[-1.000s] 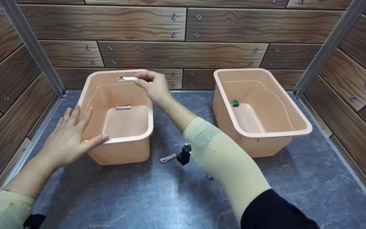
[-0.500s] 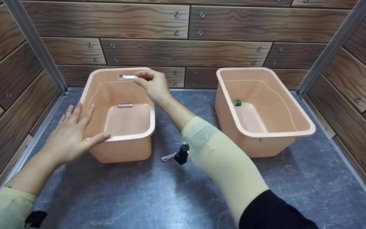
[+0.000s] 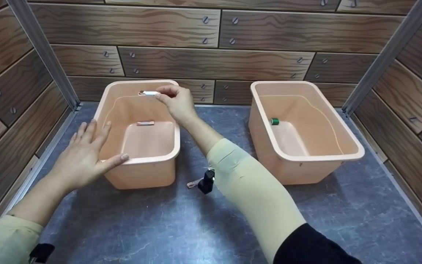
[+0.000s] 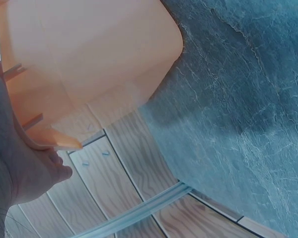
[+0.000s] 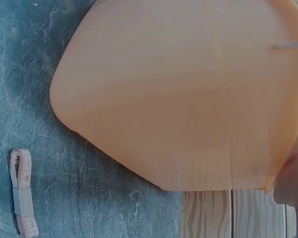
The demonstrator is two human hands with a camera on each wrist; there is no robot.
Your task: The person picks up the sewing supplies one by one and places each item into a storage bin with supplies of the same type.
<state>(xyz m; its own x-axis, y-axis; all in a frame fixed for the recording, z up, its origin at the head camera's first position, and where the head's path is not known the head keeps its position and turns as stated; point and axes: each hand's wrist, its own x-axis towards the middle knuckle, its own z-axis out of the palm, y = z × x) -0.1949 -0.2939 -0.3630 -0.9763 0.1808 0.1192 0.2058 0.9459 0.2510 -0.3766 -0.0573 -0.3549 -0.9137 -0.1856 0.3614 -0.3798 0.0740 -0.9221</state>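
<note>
Nearest: tabletop (image 3: 159, 227). On it, btwn the two bins and toward the near side, lies a folded tape measure (image 5: 23, 201) w/ a pale band, partly hidden in the head view by the R-wrist camera (image 3: 206, 181). The L hand (image 3: 81, 159) is laid at the near L corner of the L bin (image 3: 156, 160), fingers spread apart, thumb on the near rim; no item is seen held by it. In the R bin (image 3: 317, 158), a green spool (image 3: 274, 121) is seen at the far L. In the L bin, a small banded strip (image 3: 145, 123) lies at the far end of the floor. Farther, a white-banded item (image 3: 150, 93), poss. another folded tape, is pinched btwn thumb and fingers of the R hand (image 3: 178, 104), above the L bin's far end. Farthest: wood-patterned wall (image 3: 214, 60).

Progress (judged): partway; one item is in each bin, the pinched one isn't yet released, the tabletop tape is untouched.

Cf. 1 s earlier: both hand poses virtually unchanged; tape, then fully visible, now part-covered.
</note>
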